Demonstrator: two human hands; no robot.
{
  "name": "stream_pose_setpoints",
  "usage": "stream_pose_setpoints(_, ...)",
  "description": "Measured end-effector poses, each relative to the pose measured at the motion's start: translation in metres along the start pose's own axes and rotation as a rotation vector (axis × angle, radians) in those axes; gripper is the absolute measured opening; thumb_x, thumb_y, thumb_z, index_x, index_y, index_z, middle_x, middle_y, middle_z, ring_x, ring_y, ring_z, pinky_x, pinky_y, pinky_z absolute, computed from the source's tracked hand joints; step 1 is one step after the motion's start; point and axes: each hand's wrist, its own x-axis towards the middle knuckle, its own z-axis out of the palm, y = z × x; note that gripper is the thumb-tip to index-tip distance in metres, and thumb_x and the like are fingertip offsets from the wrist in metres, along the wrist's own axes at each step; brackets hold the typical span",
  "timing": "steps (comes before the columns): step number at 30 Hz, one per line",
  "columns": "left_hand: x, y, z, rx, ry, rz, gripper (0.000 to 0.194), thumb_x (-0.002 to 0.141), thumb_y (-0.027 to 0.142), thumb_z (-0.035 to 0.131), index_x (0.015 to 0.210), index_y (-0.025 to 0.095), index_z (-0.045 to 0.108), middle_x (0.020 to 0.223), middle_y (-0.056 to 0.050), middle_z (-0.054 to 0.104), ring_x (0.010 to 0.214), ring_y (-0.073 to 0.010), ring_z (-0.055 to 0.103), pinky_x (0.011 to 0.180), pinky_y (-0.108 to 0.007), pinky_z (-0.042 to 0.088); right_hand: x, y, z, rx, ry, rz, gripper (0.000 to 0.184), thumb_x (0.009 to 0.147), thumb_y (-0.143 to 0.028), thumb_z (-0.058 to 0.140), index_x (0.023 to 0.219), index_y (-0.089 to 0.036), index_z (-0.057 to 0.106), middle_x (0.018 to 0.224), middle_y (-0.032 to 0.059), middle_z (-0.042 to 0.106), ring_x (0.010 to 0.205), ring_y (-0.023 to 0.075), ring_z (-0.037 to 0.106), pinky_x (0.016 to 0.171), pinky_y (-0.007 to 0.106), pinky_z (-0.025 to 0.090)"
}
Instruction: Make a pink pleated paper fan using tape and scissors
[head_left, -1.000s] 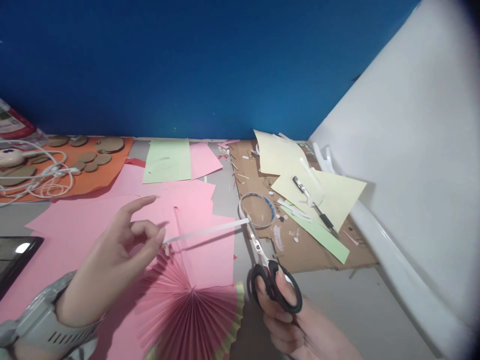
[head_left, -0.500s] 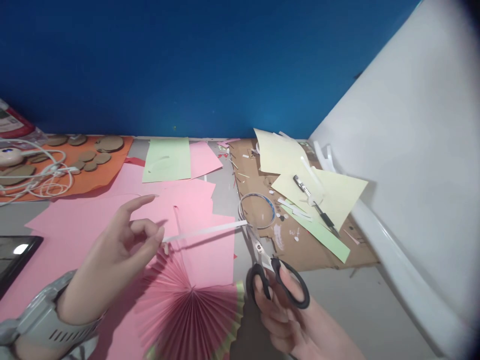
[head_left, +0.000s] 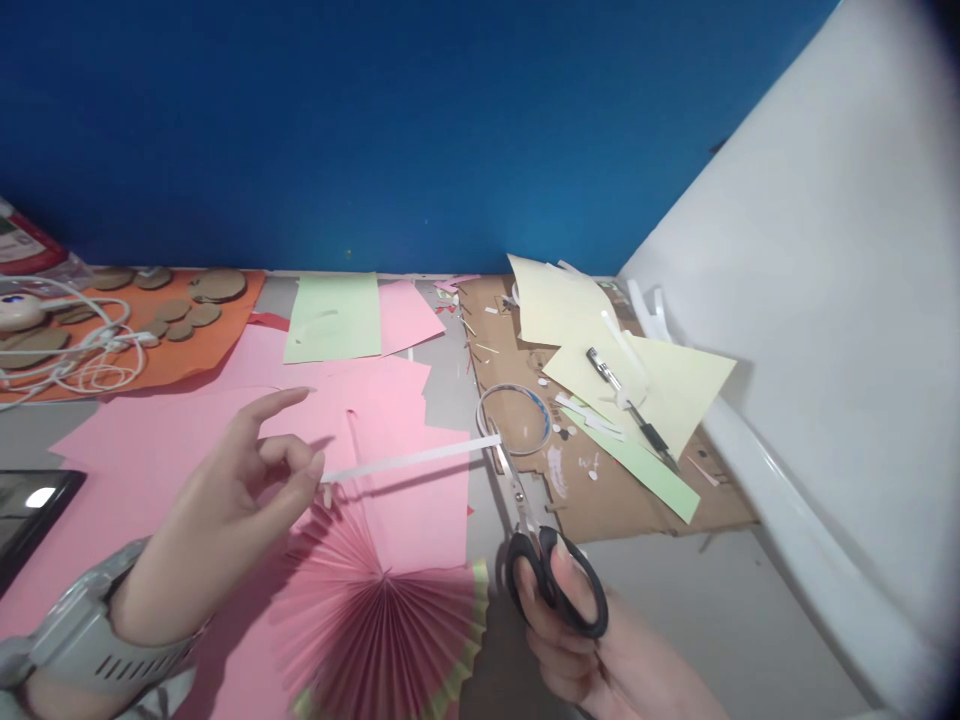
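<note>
Between thumb and a curled finger, my left hand (head_left: 247,490) pinches one end of a narrow white strip (head_left: 412,460), its index finger stretched out. The strip reaches rightward through the air above the pink paper (head_left: 435,500). Scissors with black handles (head_left: 520,497) are in my right hand (head_left: 570,630), thumb and fingers through the loops. Their blades point away from me and are nearly closed at the strip's far end. Below the strip lies a pleated pink paper fan (head_left: 382,640) with a yellow-green edge.
Cardboard (head_left: 585,500) on the right bears a roll of tape (head_left: 514,390), a pen (head_left: 634,410), pale yellow paper (head_left: 675,360) and scraps. An orange sheet (head_left: 187,370) with cardboard pieces and a white cable (head_left: 75,375) lies left. A black-edged device (head_left: 30,520) is at the left edge.
The scissors' handles have come together and the blades have closed at the strip's end. My right hand has shifted slightly; my left hand still pinches the strip.
</note>
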Motion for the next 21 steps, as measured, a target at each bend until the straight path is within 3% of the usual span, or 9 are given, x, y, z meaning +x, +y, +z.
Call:
stream_pose_setpoints(8,0.0,-0.006,0.0,-0.029,-0.024,0.046,0.049,0.081,0.032,0.054,0.126,0.031,0.035,0.06,0.006,0.05,0.054,-0.013,0.051,0.093,-0.048,0.045,0.0,-0.003,0.0,0.048,-0.087,0.042,0.047,0.075,-0.058,0.059,0.078,-0.012,0.055,0.048,-0.0087,0.034,0.042,0.0009,0.021,0.041,0.014,0.017)
stream_pose_setpoints(15,0.002,-0.011,-0.004,-0.057,0.002,0.101,0.051,0.079,0.033,0.057,0.126,0.029,0.038,0.06,0.006,0.051,0.052,-0.0124,0.049,0.094,-0.05,0.044,-0.002,-0.004,0.0,-0.009,-0.056,0.009,0.039,0.076,-0.053,0.062,0.074,-0.015,0.054,0.045,-0.0091,0.033,0.041,0.002,0.018,0.041,0.015,0.015)
stream_pose_setpoints(21,0.003,-0.013,-0.004,-0.089,0.017,0.129,0.055,0.078,0.028,0.058,0.128,0.026,0.036,0.058,0.007,0.051,0.052,-0.0123,0.052,0.093,-0.048,0.046,-0.002,-0.005,0.0,0.007,-0.149,-0.01,0.05,0.07,-0.063,0.06,0.084,-0.015,0.059,0.065,-0.0025,0.043,0.055,0.005,0.029,0.047,0.016,0.022)
